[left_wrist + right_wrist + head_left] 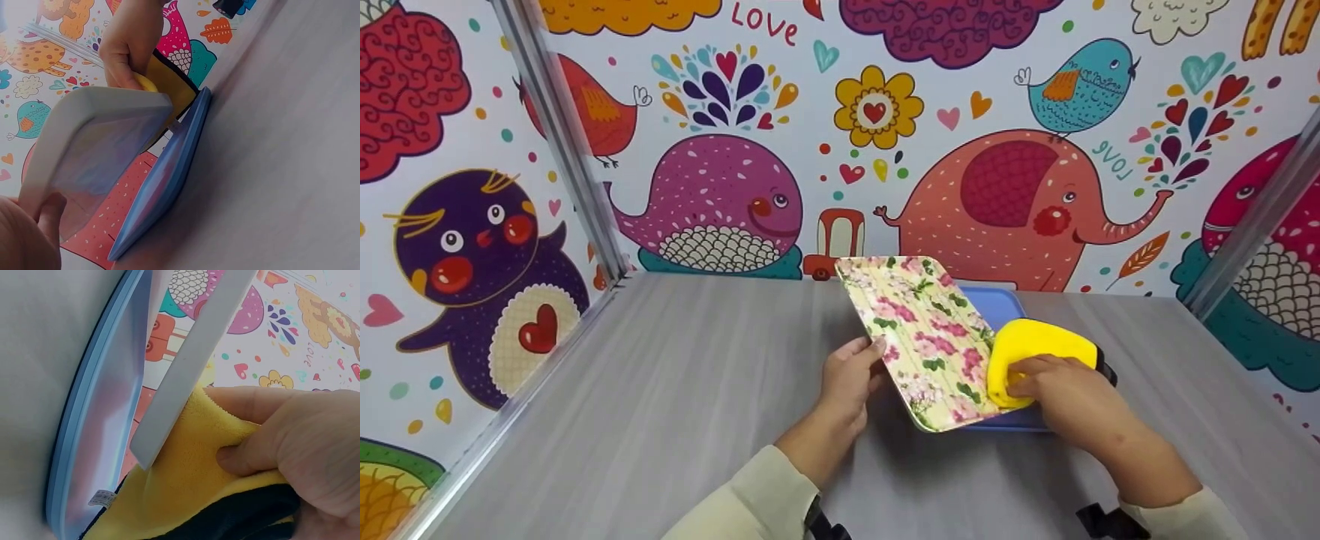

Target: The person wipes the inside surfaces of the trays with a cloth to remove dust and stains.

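Note:
In the head view, my left hand (844, 386) grips the left edge of a floral tray (922, 330), thumb at the rim. The tray is tilted above the table, its pink-flowered face up; the left wrist view shows its pale underside (95, 152). My right hand (1076, 401) pinches a yellow cloth (1042, 341) with a dark edge and presses it on the tray's right side. In the right wrist view, the cloth (191, 444) drapes over the tray's white rim (194, 368). Beneath lies a blue tray (994, 301), partly hidden by the floral one and the cloth.
The grey table (697, 375) carries the blue tray near its middle. Printed cartoon panels (825, 112) stand at the back and sides, joined by metal posts (562, 135). A white label (102, 498) hangs from the cloth, close to the blue tray.

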Motion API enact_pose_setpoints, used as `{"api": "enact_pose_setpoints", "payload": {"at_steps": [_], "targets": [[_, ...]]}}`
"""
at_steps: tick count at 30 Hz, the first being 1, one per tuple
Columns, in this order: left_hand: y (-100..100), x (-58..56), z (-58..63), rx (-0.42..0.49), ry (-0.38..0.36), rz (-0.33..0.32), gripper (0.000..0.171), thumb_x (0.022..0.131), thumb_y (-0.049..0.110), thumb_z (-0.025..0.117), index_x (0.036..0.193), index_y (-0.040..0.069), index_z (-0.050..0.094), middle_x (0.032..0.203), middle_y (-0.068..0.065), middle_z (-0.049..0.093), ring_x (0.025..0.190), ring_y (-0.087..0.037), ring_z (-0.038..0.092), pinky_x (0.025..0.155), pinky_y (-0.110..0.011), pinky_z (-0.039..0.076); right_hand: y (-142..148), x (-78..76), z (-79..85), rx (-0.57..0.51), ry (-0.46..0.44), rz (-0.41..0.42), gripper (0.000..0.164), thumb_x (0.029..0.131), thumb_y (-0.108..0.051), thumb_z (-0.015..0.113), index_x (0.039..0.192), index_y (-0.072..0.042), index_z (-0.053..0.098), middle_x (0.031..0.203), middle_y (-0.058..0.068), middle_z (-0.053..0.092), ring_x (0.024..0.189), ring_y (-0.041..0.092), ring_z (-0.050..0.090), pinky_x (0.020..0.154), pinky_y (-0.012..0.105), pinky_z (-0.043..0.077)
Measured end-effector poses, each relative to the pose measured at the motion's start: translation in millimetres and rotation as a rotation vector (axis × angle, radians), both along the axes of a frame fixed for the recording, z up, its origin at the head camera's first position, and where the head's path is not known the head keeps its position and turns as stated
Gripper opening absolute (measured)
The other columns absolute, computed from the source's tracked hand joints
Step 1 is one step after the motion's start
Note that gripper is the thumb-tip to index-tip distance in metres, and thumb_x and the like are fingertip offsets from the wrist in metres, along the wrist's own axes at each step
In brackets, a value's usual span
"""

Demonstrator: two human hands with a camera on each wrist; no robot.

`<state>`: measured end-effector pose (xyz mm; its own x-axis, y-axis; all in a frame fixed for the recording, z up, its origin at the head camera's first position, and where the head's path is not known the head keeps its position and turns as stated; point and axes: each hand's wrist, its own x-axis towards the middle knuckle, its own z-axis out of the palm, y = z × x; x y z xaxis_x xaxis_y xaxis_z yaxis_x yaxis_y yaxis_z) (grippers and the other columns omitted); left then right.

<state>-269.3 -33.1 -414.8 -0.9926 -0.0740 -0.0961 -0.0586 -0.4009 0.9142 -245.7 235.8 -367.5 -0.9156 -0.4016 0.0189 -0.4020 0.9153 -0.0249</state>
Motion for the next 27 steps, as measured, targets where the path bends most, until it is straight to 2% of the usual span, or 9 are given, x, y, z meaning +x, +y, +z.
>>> {"api": "enact_pose_setpoints", "payload": {"at_steps": [9,18,22,27], "targets": [[0,1.3,2.6,0.000,0.008,0.000,0.036,0.101,0.013,0.063,0.126,-0.012,0.065,0.107,-0.014,0.075,0.088,-0.014,0.071,0.078,-0.027,0.061,11,-7.2,-2.9,-0.022,-0.010,-0.044,0.039,0.088,-0.005,0.075,0.123,-0.022,0.078,0.134,0.010,0.070,0.128,0.040,0.058,0.111,0.068,0.041],[1,4.9,6.1,-0.045,0.021,-0.017,0.035,0.101,0.016,0.063,0.126,-0.008,0.068,0.107,-0.012,0.077,0.089,-0.013,0.070,0.081,-0.029,0.056,17,-15.6,-6.5,0.036,0.103,-0.002,0.043,0.087,0.001,0.073,0.122,-0.022,0.078,0.134,0.014,0.069,0.128,0.041,0.060,0.105,0.067,0.047],[2,7.5,6.5,-0.068,0.018,-0.026,0.035,0.101,0.017,0.064,0.125,-0.007,0.069,0.109,-0.012,0.077,0.093,-0.015,0.070,0.084,-0.031,0.055,18,-18.2,-6.9,0.033,0.094,-0.004,0.044,0.086,0.001,0.074,0.124,-0.021,0.078,0.137,0.015,0.068,0.129,0.042,0.058,0.104,0.068,0.047],[3,8.4,5.1,-0.054,0.026,-0.040,0.034,0.101,0.016,0.063,0.125,-0.008,0.068,0.107,-0.012,0.076,0.093,-0.017,0.071,0.084,-0.032,0.057,16,-22.0,-6.7,0.042,0.083,-0.014,0.045,0.086,0.000,0.075,0.126,-0.020,0.077,0.139,0.015,0.066,0.131,0.043,0.056,0.105,0.069,0.046]]}}
